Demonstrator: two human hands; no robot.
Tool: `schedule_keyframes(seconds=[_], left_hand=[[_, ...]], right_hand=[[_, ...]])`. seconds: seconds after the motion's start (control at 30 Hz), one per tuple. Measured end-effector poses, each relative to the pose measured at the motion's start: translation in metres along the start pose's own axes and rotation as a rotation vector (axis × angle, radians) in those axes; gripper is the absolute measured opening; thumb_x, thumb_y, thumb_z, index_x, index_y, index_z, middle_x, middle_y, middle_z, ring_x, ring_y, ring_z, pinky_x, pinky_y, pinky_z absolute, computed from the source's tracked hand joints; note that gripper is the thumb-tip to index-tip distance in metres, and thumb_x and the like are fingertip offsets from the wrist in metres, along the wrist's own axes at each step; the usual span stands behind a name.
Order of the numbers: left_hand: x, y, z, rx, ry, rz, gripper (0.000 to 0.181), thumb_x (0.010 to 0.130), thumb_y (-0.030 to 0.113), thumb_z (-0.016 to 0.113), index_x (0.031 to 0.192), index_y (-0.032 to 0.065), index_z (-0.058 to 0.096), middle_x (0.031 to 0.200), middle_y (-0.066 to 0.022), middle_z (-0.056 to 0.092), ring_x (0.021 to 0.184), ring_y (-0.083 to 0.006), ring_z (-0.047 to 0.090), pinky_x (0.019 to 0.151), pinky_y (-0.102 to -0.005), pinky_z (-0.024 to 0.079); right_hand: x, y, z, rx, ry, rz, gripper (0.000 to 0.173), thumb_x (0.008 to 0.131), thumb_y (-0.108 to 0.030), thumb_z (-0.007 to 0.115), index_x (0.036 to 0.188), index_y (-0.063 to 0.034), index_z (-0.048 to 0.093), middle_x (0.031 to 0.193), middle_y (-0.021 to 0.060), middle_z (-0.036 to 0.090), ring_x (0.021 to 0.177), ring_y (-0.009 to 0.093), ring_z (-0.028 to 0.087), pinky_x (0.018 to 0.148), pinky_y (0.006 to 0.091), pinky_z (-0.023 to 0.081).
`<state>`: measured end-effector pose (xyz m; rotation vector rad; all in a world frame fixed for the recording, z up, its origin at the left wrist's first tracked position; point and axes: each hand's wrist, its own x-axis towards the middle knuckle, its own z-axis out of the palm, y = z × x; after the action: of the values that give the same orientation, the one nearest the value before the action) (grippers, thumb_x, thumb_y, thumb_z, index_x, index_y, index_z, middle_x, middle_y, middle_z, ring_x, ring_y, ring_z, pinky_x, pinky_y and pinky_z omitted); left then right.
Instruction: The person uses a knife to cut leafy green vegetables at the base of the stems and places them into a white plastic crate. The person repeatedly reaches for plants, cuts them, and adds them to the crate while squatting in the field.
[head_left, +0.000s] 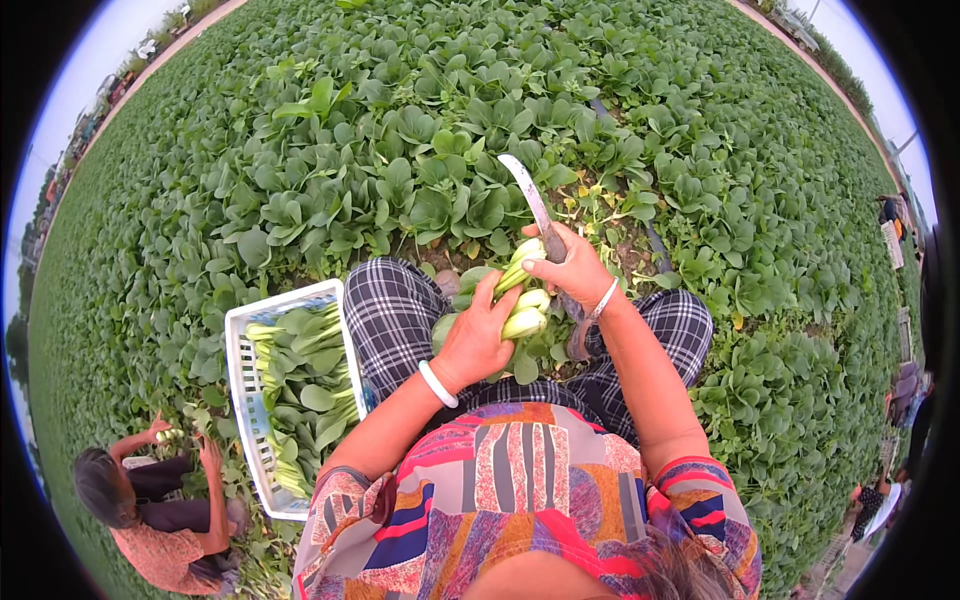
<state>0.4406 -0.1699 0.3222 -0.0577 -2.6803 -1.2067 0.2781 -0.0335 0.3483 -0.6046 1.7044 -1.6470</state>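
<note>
Several heads of bok choy (527, 315) are gripped in my left hand (477, 334), their pale stem ends pointing right and their leaves partly hidden under the hand. My right hand (574, 264) holds a curved knife (529, 187), its pale, dirt-marked blade pointing up and away from me. The right thumb touches the stem of the uppermost bok choy. Both hands are close together above my knees. To the left of my leg, a white plastic basket (241, 405) holds many cut bok choy (311, 375) lying on their sides.
Dense rows of growing bok choy (420, 127) surround me. A dark strip (658, 246) lies on soil at the right, near yellowed leaves (589, 199). Another person (161, 525) crouches at the lower left, handling greens. More people and crates show along the right rim.
</note>
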Motion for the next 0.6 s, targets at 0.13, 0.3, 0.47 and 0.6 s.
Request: schedule_keyframes(seconds=[0.13, 0.3, 0.47, 0.6], left_hand=[[-0.002, 0.006, -0.006, -0.140, 0.039, 0.050, 0.074, 0.063, -0.001, 0.057, 0.137, 0.0011, 0.048, 0.148, -0.0234, 0.027, 0.136, -0.0421, 0.034, 0.113, -0.0387, 0.028], [-0.008, -0.010, -0.021, -0.789, 0.144, -0.143, 0.075, 0.067, -0.004, 0.053, 0.141, 0.0007, 0.041, 0.141, -0.0122, 0.039, 0.129, -0.0213, 0.043, 0.107, -0.0310, 0.034], [-0.010, -0.015, -0.034, -1.032, 0.017, -0.260, 0.072, 0.071, -0.004, 0.051, 0.142, 0.0008, 0.038, 0.124, -0.0033, 0.055, 0.115, -0.0130, 0.051, 0.103, -0.0292, 0.037], [-0.019, -0.017, -0.028, -1.187, -0.073, -0.303, 0.070, 0.072, -0.003, 0.051, 0.141, 0.0010, 0.039, 0.126, -0.0038, 0.054, 0.116, -0.0138, 0.052, 0.103, -0.0298, 0.038]], right_hand=[[0.005, 0.002, -0.004, 0.101, 0.099, 0.000, 0.041, 0.078, -0.014, 0.077, 0.113, -0.0044, 0.058, 0.083, -0.0010, 0.062, 0.059, 0.006, 0.052, 0.052, 0.0214, 0.043], [0.006, -0.013, -0.027, -0.360, 0.202, -0.180, 0.048, 0.073, -0.015, 0.078, 0.115, -0.0027, 0.059, 0.085, 0.0001, 0.062, 0.074, 0.009, 0.056, 0.068, 0.0247, 0.048], [-0.007, -0.027, 0.003, -0.195, -0.176, -0.085, 0.053, 0.075, -0.015, 0.079, 0.121, -0.0037, 0.055, 0.098, -0.0018, 0.061, 0.084, 0.006, 0.056, 0.073, 0.0226, 0.047], [-0.008, -0.020, 0.028, 0.021, -0.230, 0.037, 0.054, 0.076, -0.016, 0.078, 0.123, -0.0064, 0.055, 0.092, -0.0038, 0.060, 0.071, 0.003, 0.053, 0.059, 0.0186, 0.043]])
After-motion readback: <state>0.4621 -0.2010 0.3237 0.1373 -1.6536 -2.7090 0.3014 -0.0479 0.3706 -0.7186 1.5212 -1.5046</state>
